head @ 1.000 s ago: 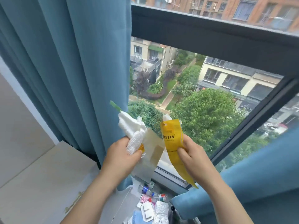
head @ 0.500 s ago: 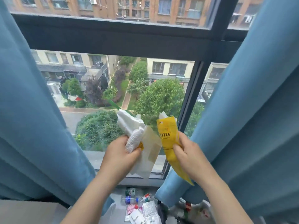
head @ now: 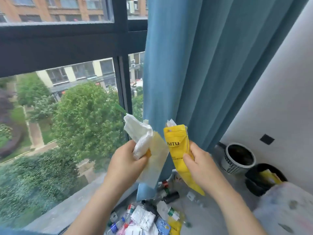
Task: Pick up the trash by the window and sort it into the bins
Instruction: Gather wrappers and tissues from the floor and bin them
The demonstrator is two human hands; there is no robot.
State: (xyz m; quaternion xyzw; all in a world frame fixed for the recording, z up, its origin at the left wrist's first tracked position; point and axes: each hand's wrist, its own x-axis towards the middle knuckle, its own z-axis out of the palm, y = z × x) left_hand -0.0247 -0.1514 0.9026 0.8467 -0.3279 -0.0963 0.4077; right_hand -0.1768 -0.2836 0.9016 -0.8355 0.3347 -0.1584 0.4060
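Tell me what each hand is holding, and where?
Left hand grips white paper towel by its lower end, plus a wrapper; right hand pinches yellow pouch mid-length.

Hands: two, left hand [head: 125, 165] and right hand [head: 201, 165]. Paper towel [head: 140, 133]: one wad, gripped by the left. Pale plastic bag [head: 157, 160]: one, in the same grip. Yellow packets: three. The held pouch [head: 177, 146] is in the right hand's grip, the floor pouch [head: 175, 224] lies in the litter, and the binned packet [head: 269, 177] sits inside the black bin. Bins: two, white bin [head: 232, 165] and black bin [head: 254, 185]. Small bottles in the floor litter [head: 144, 217]: several, too jumbled to count.
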